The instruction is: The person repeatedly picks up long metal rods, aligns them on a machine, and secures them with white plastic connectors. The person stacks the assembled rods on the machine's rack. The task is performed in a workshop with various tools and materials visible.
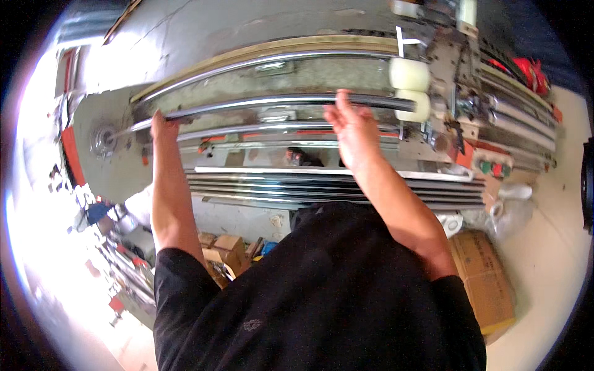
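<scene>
A long shiny metal tube (pixel 247 104) spans the machine from left to right, its dark right end beside the white rollers. Close to its left end, my left hand (pixel 163 128) is closed around it. Farther right, my right hand (pixel 351 123) holds the same tube loosely, one finger raised across it and the others bent lower down. The tube's right end reaches the lower white roller (pixel 413 106); an upper white roller (pixel 409 75) sits just beyond. A round metal fitting (pixel 103 141) lies past the tube's left end.
Rails (pixel 260 60) run along the machine's far side. Several dark tubes (pixel 334 185) lie in a row nearer my body. A control box with coloured buttons (pixel 493 167) sits at right. Cardboard boxes (pixel 482 278) stand below right, with another carton (pixel 229 250) below left.
</scene>
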Demonstrator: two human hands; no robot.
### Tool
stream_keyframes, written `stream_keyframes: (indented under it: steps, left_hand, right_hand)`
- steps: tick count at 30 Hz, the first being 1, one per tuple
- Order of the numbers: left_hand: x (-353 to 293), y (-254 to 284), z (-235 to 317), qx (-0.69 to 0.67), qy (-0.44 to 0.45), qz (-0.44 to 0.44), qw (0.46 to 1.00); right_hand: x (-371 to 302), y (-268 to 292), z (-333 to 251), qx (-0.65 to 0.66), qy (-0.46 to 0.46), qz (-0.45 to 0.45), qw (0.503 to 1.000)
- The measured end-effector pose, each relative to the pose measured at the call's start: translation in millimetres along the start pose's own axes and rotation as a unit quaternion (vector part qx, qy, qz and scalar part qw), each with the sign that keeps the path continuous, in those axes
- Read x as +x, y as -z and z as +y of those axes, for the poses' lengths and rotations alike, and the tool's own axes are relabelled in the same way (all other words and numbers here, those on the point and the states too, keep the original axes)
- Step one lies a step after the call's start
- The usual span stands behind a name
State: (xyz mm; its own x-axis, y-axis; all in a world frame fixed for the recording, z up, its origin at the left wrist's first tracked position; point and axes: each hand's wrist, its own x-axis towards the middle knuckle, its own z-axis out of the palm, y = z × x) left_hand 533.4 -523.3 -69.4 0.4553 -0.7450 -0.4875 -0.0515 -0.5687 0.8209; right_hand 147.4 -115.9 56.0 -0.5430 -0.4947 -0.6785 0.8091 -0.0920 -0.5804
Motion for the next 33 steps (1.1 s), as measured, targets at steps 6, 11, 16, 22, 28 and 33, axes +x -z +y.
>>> stream_keyframes:
  steps: [6, 11, 16, 22, 28, 33]
  left_hand:
    - [2, 1, 0, -0.193, 0.063, -0.15, 0.967]
    - [-111, -7, -9, -0.291, 0.098, -0.232, 0.923]
    - [-297, 18, -51, -0.205, 0.111, -0.411, 0.881]
    - [-425, 40, -154, -0.137, 0.311, -0.352, 0.872]
    - [-461, 50, -215, -0.13, 0.365, -0.324, 0.863]
    - [-451, 45, -245, -0.096, 0.334, -0.304, 0.887]
  right_hand:
    - [11, 12, -23, 0.026, -0.027, 0.028, 0.999]
    - [-8, 69, -63, 0.015, 0.102, -0.019, 0.994]
    - [-63, 188, -133, -0.038, 0.203, 0.065, 0.976]
    - [-104, 354, -182, -0.045, 0.167, 0.219, 0.96]
    - [-100, 461, -181, -0.071, 0.153, 0.187, 0.968]
    - [-81, 472, -168, -0.081, 0.114, 0.195, 0.971]
